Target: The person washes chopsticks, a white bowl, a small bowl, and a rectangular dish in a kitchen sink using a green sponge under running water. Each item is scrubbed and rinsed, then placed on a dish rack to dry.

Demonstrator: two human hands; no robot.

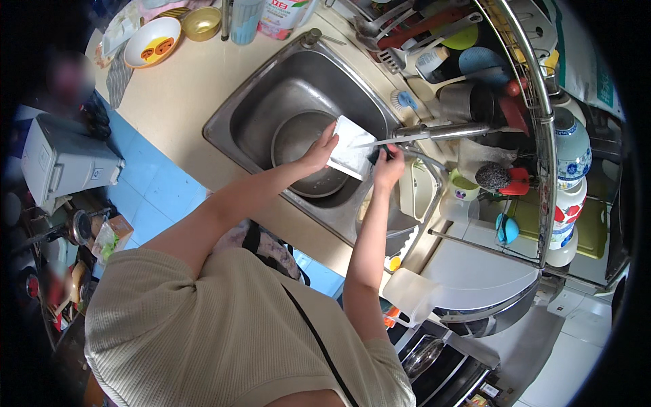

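Note:
My left hand (321,148) grips the left side of a white rectangular container (351,140), tilted above the sink (254,96). Under it, in the basin, sits a large round metal pan (292,135). My right hand (389,167) is closed around a small black object (375,154) at the container's right edge; most of that object is hidden by the fingers. From near the metal faucet (457,131), a narrow white streak, seemingly running water, reaches into the container. A grey hose (427,158) runs beside my right hand.
A cream drainer basket (409,196) stands right of the basin. A blue brush (405,100) lies behind the faucet. Utensils and a wire rack (544,152) crowd the right side. On the counter at upper left are a white bowl (172,31) and a yellow bowl (202,24).

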